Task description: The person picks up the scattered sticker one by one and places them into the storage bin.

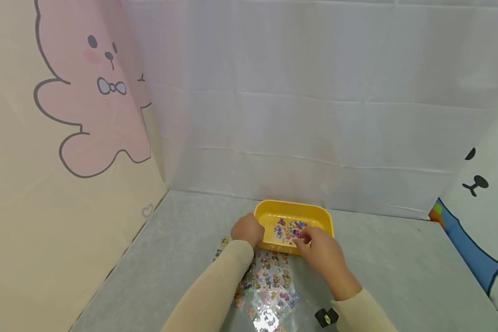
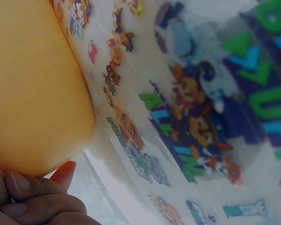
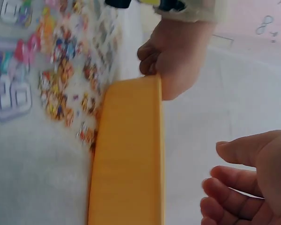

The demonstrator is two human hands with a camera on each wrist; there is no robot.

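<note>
A shallow yellow plastic tray [image 1: 292, 207] stands on the grey tabletop, with several small colourful cartoon stickers [image 1: 288, 230] lying on its bottom. My left hand [image 1: 247, 229] grips the tray's left rim, its fingers curled under the corner in the left wrist view. Above the right side of the tray hovers my right hand [image 1: 323, 253], its thumb and fingers apart. The right wrist view shows nothing between those fingers [image 3: 215, 187]. Sheets of cartoon puppy stickers [image 1: 269, 272] lie in front of the tray, partly hidden by the left forearm.
A shiny clear plastic packet [image 1: 269, 306] lies on the sticker sheets near the front. White cloth [image 1: 294, 115] hangs behind the table. A cream cloth with a pink bear [image 1: 103, 87] borders the left, and one with a white bear [image 1: 485, 207] the right.
</note>
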